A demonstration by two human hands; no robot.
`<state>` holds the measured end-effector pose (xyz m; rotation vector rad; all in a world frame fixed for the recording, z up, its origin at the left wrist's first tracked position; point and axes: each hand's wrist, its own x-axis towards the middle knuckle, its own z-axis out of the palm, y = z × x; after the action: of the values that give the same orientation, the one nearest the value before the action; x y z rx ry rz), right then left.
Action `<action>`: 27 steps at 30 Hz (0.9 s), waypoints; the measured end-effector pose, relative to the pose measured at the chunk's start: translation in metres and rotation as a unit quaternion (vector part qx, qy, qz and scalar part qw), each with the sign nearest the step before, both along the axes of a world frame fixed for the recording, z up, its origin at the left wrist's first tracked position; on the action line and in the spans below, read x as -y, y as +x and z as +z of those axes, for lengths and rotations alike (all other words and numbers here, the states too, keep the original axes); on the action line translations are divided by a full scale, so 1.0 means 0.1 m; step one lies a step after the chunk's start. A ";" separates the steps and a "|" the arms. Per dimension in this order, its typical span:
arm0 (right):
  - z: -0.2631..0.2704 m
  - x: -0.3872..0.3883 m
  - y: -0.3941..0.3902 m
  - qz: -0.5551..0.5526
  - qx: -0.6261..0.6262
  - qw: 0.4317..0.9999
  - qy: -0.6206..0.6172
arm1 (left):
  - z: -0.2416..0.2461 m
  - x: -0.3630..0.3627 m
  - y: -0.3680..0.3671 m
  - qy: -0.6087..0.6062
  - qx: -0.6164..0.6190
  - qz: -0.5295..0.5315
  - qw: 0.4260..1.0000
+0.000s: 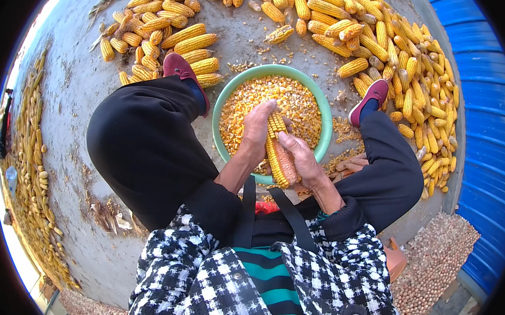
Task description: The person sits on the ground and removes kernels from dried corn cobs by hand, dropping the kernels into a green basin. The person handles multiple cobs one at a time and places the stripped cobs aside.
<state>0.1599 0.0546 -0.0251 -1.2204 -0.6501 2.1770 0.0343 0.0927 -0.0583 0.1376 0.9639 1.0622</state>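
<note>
Between my legs stands a round green plastic basin [327, 114] holding loose yellow corn kernels [300, 90]. Above it, my left hand [258, 126] grips the upper part of a partly shelled corn cob [277, 160], its thumb along the top. My right hand [301, 159] is closed around the cob's lower part, with the thumb pressed on its side. Yellow kernel rows remain on the cob's left and top, while its right side shows bare pinkish core. The fingers beneath the cob are mostly hidden.
Unshelled corn ears lie in a heap at upper left [194, 43] and a larger heap at right [411, 92]. Bare cobs [353, 164] lie right of the basin, beside scattered kernels. A long row of ears [36, 165] runs along the far left. A blue corrugated sheet [486, 138] borders the right.
</note>
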 end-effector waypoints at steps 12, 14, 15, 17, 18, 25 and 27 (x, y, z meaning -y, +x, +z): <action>-0.14 0.01 -0.01 0.043 0.132 0.983 0.118 | -0.12 0.03 0.00 0.010 -0.094 0.019 0.995; -0.12 0.02 -0.06 0.002 0.133 0.988 0.078 | -0.12 0.03 0.01 0.019 -0.089 0.019 0.996; -0.10 0.04 -0.10 -0.054 0.095 0.991 0.080 | -0.11 0.03 0.01 0.027 -0.089 0.013 0.996; -0.09 0.06 -0.13 -0.144 0.059 0.986 0.058 | -0.09 0.03 0.03 0.043 -0.089 0.000 0.995; -0.09 0.06 -0.14 -0.136 0.063 0.988 0.026 | -0.07 0.03 0.03 0.049 -0.079 -0.004 0.996; -0.23 0.09 -0.01 -0.046 0.005 0.999 -0.008 | -0.11 0.05 0.02 -0.001 -0.029 0.010 1.000; -0.23 0.10 -0.03 -0.066 0.006 0.998 -0.011 | -0.13 0.05 0.02 -0.004 -0.019 0.012 1.000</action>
<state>0.1573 0.0446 -0.0477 -1.2531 -0.5344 2.0739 0.0359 0.0876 -0.0718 0.1396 1.0062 1.0804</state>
